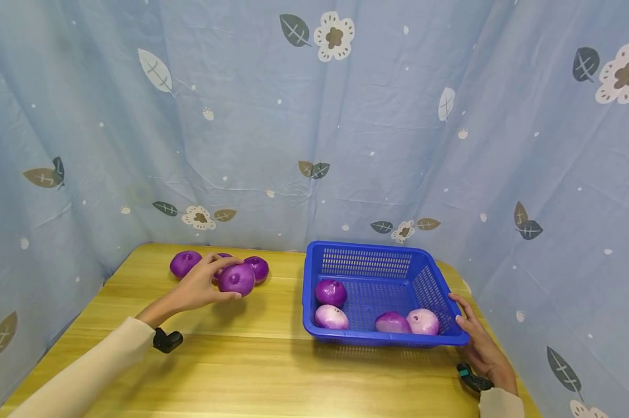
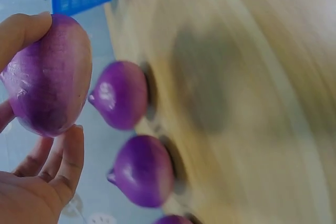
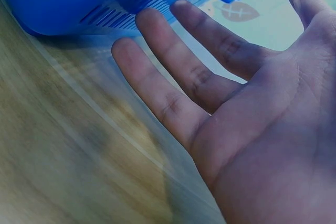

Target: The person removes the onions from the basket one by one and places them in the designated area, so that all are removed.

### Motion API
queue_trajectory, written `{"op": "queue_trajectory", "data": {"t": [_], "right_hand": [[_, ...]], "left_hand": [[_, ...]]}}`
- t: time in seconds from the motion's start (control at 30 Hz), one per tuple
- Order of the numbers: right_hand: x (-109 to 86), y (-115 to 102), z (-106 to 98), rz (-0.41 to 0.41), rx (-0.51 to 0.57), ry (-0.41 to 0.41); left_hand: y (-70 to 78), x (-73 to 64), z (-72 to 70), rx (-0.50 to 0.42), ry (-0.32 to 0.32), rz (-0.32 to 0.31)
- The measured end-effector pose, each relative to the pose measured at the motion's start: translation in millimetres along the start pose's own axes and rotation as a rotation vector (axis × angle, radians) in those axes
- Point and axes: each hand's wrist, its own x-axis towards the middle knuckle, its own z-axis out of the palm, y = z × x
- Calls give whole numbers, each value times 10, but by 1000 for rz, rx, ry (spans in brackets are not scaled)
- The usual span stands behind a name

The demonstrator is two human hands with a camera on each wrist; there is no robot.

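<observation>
"Above the left part of the tabletop [image 1: 272, 371]: which item, and how held?"

"Red onion [image 1: 237, 280], one, raised clear of the surface. Left grip [image 1: 201, 284] pinches it, thumb and fingers on opposing sides. Purple, one flank paler, pointed tip."

"Handling?"

"Judged firm, stiff, of modest weight. Glossy skin looks slick; rounded body likely to roll if set down carelessly. Best hold: opposite sides of the widest girth, clear of the tip. A hard squeeze might make it slip."

"Companion stock?"

"Loose, three: left onion [image 1: 185, 264], right onion [image 1: 257, 269], middle onion [image 1: 223, 255]. Also one blue plastic basket [image 1: 366, 247], slotted walls, holding four onions [image 1: 331, 292]: two by its left wall, two near the front right corner."

"Right grip [image 1: 480, 342]?"

"At the basket's right rim; three fingers straight and spread in the right wrist view. Whether the rim is pinched or merely touched: cannot tell."

"Obscured matter?"

"Middle onion: mostly covered by the left grip and held piece in the head view. Left wrist view: lowest onion cut off by the frame, basket reduced to a corner. Right wrist view: basket cropped, contents unseen, one digit leaving the top edge. Front right pair: lower parts masked by the near rim."
</observation>
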Motion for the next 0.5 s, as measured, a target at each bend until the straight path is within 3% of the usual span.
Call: {"op": "queue_trajectory", "data": {"t": [0.5], "right_hand": [[-9, -15, 13, 14, -2, 19]], "left_hand": [[-302, -458, -170, 19, 19, -90]]}}
